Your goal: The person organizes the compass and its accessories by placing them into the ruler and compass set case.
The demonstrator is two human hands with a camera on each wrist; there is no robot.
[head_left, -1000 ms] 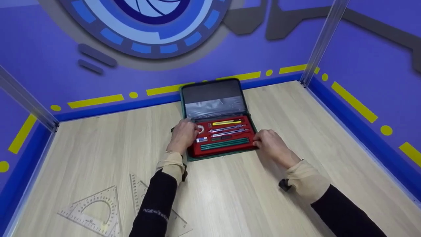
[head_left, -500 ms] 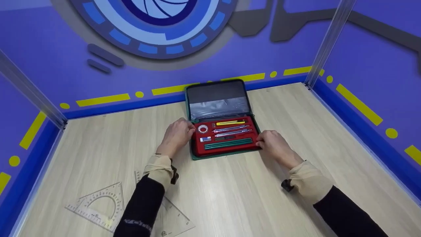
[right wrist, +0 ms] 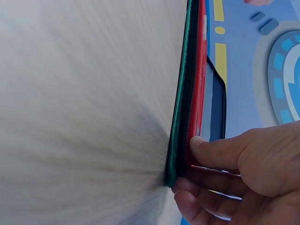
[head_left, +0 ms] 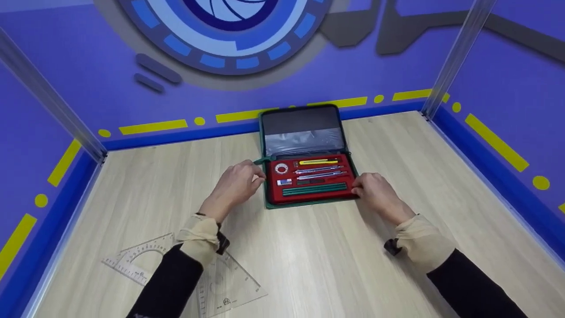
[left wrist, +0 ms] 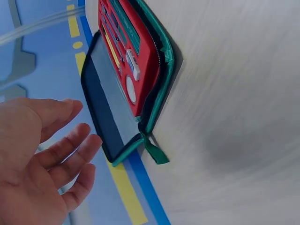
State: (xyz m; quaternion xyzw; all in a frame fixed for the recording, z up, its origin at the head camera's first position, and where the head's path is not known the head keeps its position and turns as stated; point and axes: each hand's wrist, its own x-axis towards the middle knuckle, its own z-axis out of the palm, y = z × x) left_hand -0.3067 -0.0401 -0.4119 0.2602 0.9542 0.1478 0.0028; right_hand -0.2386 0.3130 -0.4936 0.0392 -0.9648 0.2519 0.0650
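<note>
Leftmost, two clear set squares (head_left: 185, 274) lie flat on the table (head_left: 309, 265), under and beside the left forearm, well behind that hand's fingertips and close to the near edge. Bare wood runs from them up to the left hand (head_left: 234, 185), which hovers with fingers loosely spread and relaxed, holding nothing; the wrist view shows the palm open and clear of the table. Just ahead of those fingertips sits the green zipper tab (left wrist: 157, 154) at the left hinge corner of the case (head_left: 311, 176), a small gap between fingers and case edge. That case lies open in the middle of the table toward the back, its lid (head_left: 302, 128) leaning up against the blue wall, so no room is left behind it. Its red tray (head_left: 315, 181) holds a white ring (head_left: 281, 168), an eraser (head_left: 284, 182), a yellow pen (head_left: 318, 162), metal tools and green pencils (head_left: 314, 190) in rows. At the tray's right front corner the right hand (head_left: 375, 192) grips the edge: the thumb (right wrist: 211, 150) presses on the red top while the other fingers curl under the green rim. Right of that hand, open wood stretches to the side wall.
</note>
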